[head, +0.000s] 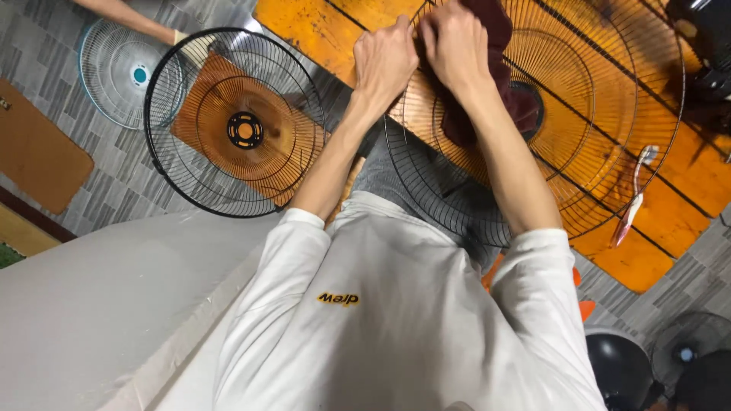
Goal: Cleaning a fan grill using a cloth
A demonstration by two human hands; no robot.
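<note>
where both hands grip it, round black wire fan guard (579,114), dark red cloth (495,76) beneath.

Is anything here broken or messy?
Nothing looks broken. The orange table has dark smudges on it. A toothbrush lies across the big fan grille's rim, an unusual spot for one. Both hands, left hand and right hand, press a dark red cloth on that grille.

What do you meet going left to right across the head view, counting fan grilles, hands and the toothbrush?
Pale fan grille → black fan grille on the floor → left hand → right hand → toothbrush. The big grille under the hands is left out, since it spans both.
</note>
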